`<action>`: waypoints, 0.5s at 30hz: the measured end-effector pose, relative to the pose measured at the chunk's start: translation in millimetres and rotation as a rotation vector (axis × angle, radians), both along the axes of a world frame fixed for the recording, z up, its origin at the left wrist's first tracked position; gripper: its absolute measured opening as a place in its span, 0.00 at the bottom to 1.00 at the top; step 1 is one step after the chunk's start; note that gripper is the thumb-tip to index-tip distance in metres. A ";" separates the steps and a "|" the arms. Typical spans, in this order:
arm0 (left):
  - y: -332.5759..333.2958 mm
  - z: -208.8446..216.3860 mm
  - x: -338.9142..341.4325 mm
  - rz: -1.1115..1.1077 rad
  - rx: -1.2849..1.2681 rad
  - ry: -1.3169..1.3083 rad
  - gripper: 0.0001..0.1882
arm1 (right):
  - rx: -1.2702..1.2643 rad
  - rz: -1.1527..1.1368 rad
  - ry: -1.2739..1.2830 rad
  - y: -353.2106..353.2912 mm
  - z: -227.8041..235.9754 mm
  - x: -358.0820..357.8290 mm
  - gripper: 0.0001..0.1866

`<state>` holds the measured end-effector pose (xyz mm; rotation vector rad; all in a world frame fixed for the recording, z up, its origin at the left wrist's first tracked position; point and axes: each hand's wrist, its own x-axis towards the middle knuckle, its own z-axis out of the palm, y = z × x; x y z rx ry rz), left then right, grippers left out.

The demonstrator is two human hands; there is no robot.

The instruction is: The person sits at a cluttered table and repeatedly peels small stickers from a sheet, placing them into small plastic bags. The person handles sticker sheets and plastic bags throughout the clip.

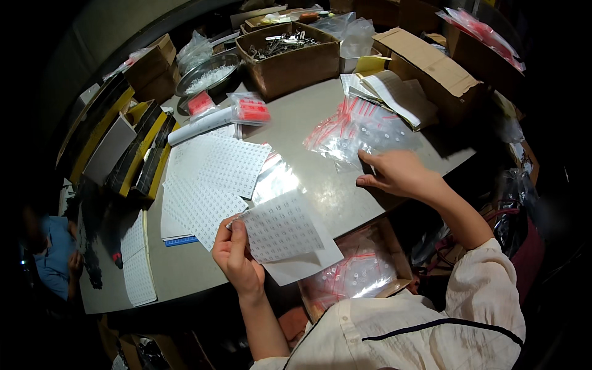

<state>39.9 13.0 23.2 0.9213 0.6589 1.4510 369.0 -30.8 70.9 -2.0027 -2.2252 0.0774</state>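
Observation:
My left hand (239, 258) pinches the left edge of a printed label sheet (285, 227), which tilts over the front edge of the table. A white backing part hangs below its printed face. To the right, my right hand (402, 175) has its index finger and thumb apart, with the fingertip at the near edge of a pile of clear zip bags (354, 126) with red stripes and small round stickers. Whether it touches them I cannot tell. More label sheets (216, 163) lie fanned out to the left of the held one, beside a shiny clear bag (274, 176).
Behind are a cardboard box (287, 69) of metal parts, a bowl (209, 77) of small clear pieces, red packets (251, 110) and an open notebook (394, 95). Black-and-yellow boxes (139, 151) stand left. An open box (394, 256) of zip bags sits by my lap. A person (52, 259) is at far left.

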 end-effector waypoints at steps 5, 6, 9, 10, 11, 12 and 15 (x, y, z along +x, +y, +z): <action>2.3 -10.9 -10.6 -0.056 0.051 0.045 0.10 | -0.266 0.204 -0.068 -31.4 22.2 -31.4 0.29; 2.6 -12.0 -10.6 -0.057 0.057 0.049 0.10 | -0.325 0.244 -0.080 -35.9 26.4 -35.4 0.29; -2.5 -1.8 -4.0 -0.025 0.035 0.036 0.10 | -0.243 0.282 0.277 -33.0 23.0 -24.2 0.28; -2.6 -1.6 -3.9 -0.027 0.032 0.035 0.10 | -0.264 0.217 0.294 -22.5 30.4 -23.1 0.20; -1.8 -1.3 -2.4 -0.037 0.032 0.030 0.10 | -0.157 0.262 0.379 -13.0 24.4 -13.8 0.16; -1.1 -1.1 -1.2 -0.045 0.031 0.025 0.10 | -0.048 0.308 0.463 -4.5 16.9 -5.3 0.14; 0.8 -1.9 -4.1 -0.062 0.027 0.022 0.10 | -0.187 0.337 0.574 4.0 17.9 -12.1 0.15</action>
